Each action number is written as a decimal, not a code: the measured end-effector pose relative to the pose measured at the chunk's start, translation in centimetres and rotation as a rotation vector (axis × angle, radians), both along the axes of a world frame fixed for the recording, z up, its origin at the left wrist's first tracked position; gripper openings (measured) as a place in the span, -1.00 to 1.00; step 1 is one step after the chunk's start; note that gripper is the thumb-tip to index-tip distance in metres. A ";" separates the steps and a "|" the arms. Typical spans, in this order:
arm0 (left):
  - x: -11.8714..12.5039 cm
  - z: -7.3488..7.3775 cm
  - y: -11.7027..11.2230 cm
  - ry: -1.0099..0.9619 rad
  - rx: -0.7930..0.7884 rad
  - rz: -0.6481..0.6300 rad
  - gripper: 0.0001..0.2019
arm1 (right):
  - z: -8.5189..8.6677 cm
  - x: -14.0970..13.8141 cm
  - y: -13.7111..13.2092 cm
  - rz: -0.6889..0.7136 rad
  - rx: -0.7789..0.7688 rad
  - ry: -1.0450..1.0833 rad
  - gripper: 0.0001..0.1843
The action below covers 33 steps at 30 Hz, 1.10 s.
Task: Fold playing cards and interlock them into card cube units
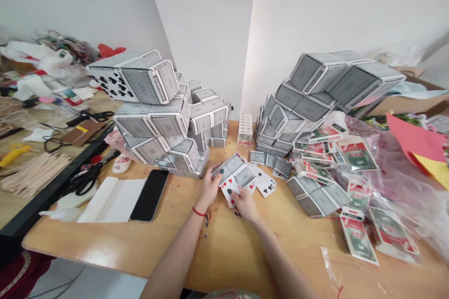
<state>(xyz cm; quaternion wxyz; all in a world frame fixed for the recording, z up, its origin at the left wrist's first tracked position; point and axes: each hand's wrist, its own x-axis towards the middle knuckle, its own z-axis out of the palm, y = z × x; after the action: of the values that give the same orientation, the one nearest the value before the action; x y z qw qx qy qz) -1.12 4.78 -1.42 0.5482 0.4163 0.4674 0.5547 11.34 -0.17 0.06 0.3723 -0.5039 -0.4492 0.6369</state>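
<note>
My left hand (pixel 210 186) and my right hand (pixel 244 204) meet over the middle of the wooden table (pixel 224 243). Both are closed on a small fan of playing cards (pixel 234 173); some show grey patterned backs, one shows red hearts. My right thumb presses on the red-heart card (pixel 228 186). A few loose face-up cards (pixel 265 184) with black clubs lie just right of my hands. A red string bracelet (pixel 198 212) is on my left wrist.
Blocks built of grey-backed cards are piled at left (pixel 154 112) and right (pixel 315 93) against the wall. Red-and-green card boxes (pixel 354 236) and plastic wrap lie at right. A black phone (pixel 150 195), white paper (pixel 110 201) and scissors (pixel 87 178) lie at left.
</note>
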 end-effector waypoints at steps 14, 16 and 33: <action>0.2 0.2 -0.1 -0.086 -0.010 -0.012 -0.58 | -0.4 -0.5 -0.9 -0.352 0.079 0.122 -0.67; 0.2 0.4 -0.1 -0.081 -0.008 -0.017 -0.58 | -0.2 -0.8 -1.1 -0.305 0.078 0.108 -0.60; 0.4 0.5 -0.3 0.073 0.061 0.002 -0.63 | 0.6 -0.2 -1.0 -0.151 0.069 0.052 -0.47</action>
<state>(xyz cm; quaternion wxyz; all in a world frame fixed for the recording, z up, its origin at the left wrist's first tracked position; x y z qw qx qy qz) -0.76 4.47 -0.89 0.5174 0.4521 0.4704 0.5538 11.11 -1.15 0.67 0.4480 -0.5064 -0.4220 0.6040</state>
